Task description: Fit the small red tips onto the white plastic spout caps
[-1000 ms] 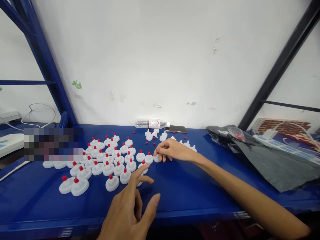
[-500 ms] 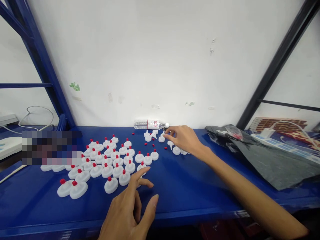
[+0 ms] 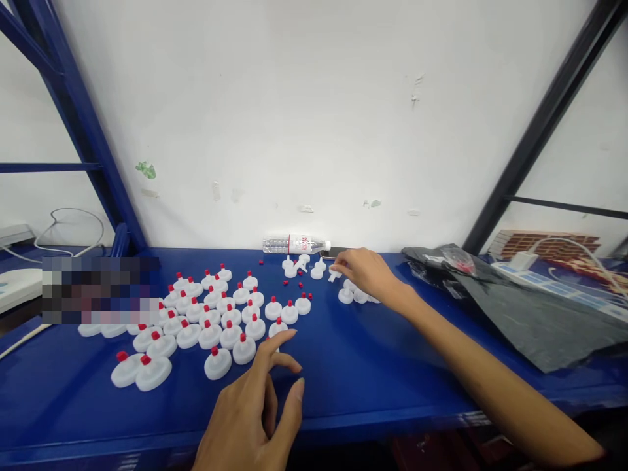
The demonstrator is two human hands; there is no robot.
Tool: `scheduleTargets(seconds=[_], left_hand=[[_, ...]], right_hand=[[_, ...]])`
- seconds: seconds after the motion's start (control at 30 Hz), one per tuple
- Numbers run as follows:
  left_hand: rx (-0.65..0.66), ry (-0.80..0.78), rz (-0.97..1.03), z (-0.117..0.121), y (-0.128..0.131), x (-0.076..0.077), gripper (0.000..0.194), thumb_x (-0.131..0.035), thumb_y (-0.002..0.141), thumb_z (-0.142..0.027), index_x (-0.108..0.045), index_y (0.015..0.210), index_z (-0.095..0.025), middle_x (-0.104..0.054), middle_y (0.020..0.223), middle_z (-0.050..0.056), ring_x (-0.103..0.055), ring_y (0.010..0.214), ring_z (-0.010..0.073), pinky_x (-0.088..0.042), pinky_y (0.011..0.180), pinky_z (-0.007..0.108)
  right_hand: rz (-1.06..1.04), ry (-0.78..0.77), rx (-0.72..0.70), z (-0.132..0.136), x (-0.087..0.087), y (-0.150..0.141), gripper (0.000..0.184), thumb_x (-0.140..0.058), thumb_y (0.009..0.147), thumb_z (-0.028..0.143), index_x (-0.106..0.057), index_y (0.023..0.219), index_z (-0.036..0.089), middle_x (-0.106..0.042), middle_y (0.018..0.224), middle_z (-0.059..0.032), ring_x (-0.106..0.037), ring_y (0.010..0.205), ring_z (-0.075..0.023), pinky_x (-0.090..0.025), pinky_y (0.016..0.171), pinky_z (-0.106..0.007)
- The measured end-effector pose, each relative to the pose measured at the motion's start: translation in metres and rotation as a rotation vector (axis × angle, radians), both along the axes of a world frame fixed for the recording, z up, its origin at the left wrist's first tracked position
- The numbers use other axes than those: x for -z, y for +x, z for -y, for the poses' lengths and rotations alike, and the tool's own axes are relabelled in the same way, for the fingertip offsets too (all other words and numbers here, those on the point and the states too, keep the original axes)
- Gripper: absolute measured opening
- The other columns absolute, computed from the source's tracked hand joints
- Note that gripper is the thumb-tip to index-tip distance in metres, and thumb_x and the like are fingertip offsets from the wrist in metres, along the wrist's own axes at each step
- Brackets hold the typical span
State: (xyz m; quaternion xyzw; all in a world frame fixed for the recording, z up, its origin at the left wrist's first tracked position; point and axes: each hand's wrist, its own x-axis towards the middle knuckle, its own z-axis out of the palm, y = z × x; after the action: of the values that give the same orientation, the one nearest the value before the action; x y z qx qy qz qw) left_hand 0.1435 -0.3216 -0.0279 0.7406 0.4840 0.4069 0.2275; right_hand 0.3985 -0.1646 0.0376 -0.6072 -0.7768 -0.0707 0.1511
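My right hand point(image 3: 366, 271) reaches to the back of the table, with finger and thumb pinched on a white nozzle lid point(image 3: 335, 273) whose spout tilts down to the left. Loose white nozzle lids point(image 3: 316, 269) without red tips lie just left of it, and several more point(image 3: 346, 296) sit below the palm. Small red caps point(image 3: 286, 283) are scattered between these and the left group. My left hand point(image 3: 255, 399) hovers near the front edge, thumb and fingers curved apart, holding nothing. Beyond its fingers, many white lids with red caps point(image 3: 210, 336) stand upright; the hand hides part of one.
A clear plastic bottle point(image 3: 294, 244) lies against the wall, with a dark flat object point(image 3: 333, 252) beside it. On the right are a grey plastic bag point(image 3: 510, 314) and a power strip point(image 3: 554, 281). Blue shelf posts point(image 3: 83, 111) rise at the left, and a cable point(image 3: 73, 212) loops there.
My right hand has shifted slightly right, and the nozzle lid at its fingertips has moved up and turned. One red cap has moved left, beside the capped lids. My left hand stays nearly still.
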Motion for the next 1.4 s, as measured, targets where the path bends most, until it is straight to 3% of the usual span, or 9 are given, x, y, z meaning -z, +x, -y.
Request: scheduleTargets(seconds=[0.17, 0.33, 0.47, 0.6, 0.7, 0.8, 0.93, 1.1, 1.4], left_hand=[[-0.020, 0.001, 0.017, 0.001, 0.003, 0.002, 0.038, -0.050, 0.101, -0.037, -0.047, 0.139, -0.030, -0.052, 0.061, -0.011, -0.055, 0.045, 0.0122, -0.047, 0.053, 0.025], [-0.010, 0.033, 0.048, -0.005, 0.000, 0.010, 0.055, -0.056, 0.098, -0.036, -0.034, 0.149, -0.034, -0.073, 0.110, -0.002, -0.053, 0.043, 0.0073, -0.050, 0.050, 0.024], [0.008, 0.067, 0.003, -0.009, -0.006, 0.014, 0.056, -0.070, 0.092, -0.038, -0.048, 0.143, -0.034, -0.076, 0.090, -0.007, -0.056, 0.045, 0.0087, -0.053, 0.052, 0.022], [0.042, 0.197, 0.010, -0.011, -0.008, 0.013, 0.028, -0.070, 0.094, -0.038, -0.070, 0.121, -0.030, -0.073, 0.076, -0.006, -0.056, 0.048, 0.0091, -0.049, 0.050, 0.019], [0.026, 0.250, 0.032, -0.012, -0.007, 0.012, 0.024, -0.070, 0.094, -0.037, -0.074, 0.117, -0.028, -0.068, 0.070, -0.006, -0.053, 0.047, 0.0086, -0.049, 0.051, 0.019], [0.023, 0.216, 0.018, -0.011, -0.007, 0.013, 0.030, -0.071, 0.094, -0.039, -0.074, 0.122, -0.029, -0.068, 0.071, -0.006, -0.054, 0.049, 0.0090, -0.051, 0.053, 0.019], [0.048, 0.139, -0.020, -0.012, -0.008, 0.016, 0.036, -0.073, 0.092, -0.040, -0.073, 0.126, -0.030, -0.069, 0.078, -0.005, -0.055, 0.052, 0.0095, -0.053, 0.056, 0.020], [0.079, 0.136, -0.063, -0.018, -0.009, 0.022, 0.031, -0.070, 0.092, -0.030, -0.074, 0.124, -0.030, -0.069, 0.085, -0.004, -0.055, 0.052, 0.0087, -0.054, 0.060, 0.020], [0.097, 0.127, -0.213, -0.017, -0.011, 0.023, 0.046, -0.072, 0.091, -0.036, -0.068, 0.136, -0.028, -0.068, 0.082, -0.004, -0.057, 0.050, 0.0100, -0.055, 0.058, 0.022]], right_hand=[[-0.192, -0.005, -0.103, 0.005, -0.014, -0.001, 0.029, -0.052, 0.105, 0.034, -0.074, 0.096, 0.017, -0.077, 0.091, -0.0083, -0.070, 0.080, -0.0208, -0.044, 0.066, -0.029], [-0.559, -0.525, -0.608, 0.034, -0.023, -0.025, 0.028, -0.059, 0.101, 0.040, -0.075, 0.097, 0.017, -0.075, 0.089, -0.0043, -0.070, 0.073, -0.0147, -0.050, 0.064, -0.023], [-0.647, -0.916, -0.825, 0.061, -0.011, -0.051, 0.028, -0.070, 0.093, 0.043, -0.079, 0.102, 0.018, -0.077, 0.091, -0.0028, -0.069, 0.070, -0.0117, -0.055, 0.070, -0.023], [-0.676, -1.047, -0.837, 0.065, -0.010, -0.052, 0.026, -0.078, 0.087, 0.042, -0.080, 0.100, 0.019, -0.079, 0.087, -0.0020, -0.071, 0.070, -0.0119, -0.056, 0.069, -0.022], [-0.658, -0.949, -0.784, 0.052, -0.023, -0.037, 0.025, -0.075, 0.089, 0.036, -0.079, 0.108, 0.020, -0.080, 0.094, -0.0043, -0.073, 0.073, -0.0128, -0.054, 0.065, -0.022], [-0.651, -0.544, -0.637, 0.033, -0.022, -0.025, 0.026, -0.064, 0.098, 0.038, -0.078, 0.109, 0.019, -0.080, 0.095, -0.0064, -0.072, 0.074, -0.0147, -0.053, 0.063, -0.024], [-0.340, -0.035, -0.469, 0.007, 0.011, -0.024, 0.027, -0.054, 0.104, 0.026, -0.073, 0.123, 0.020, -0.076, 0.120, -0.0101, -0.069, 0.110, -0.0240, -0.053, 0.096, -0.040], [0.020, -0.025, -0.599, -0.010, 0.044, -0.026, 0.038, -0.045, 0.107, 0.019, -0.060, 0.142, 0.016, -0.066, 0.140, -0.0144, -0.059, 0.130, -0.0265, -0.046, 0.108, -0.045], [0.117, 0.017, -0.493, -0.003, 0.033, -0.028, 0.022, -0.057, 0.104, 0.024, -0.078, 0.110, 0.019, -0.079, 0.101, -0.0100, -0.071, 0.096, -0.0236, -0.046, 0.084, -0.033]])
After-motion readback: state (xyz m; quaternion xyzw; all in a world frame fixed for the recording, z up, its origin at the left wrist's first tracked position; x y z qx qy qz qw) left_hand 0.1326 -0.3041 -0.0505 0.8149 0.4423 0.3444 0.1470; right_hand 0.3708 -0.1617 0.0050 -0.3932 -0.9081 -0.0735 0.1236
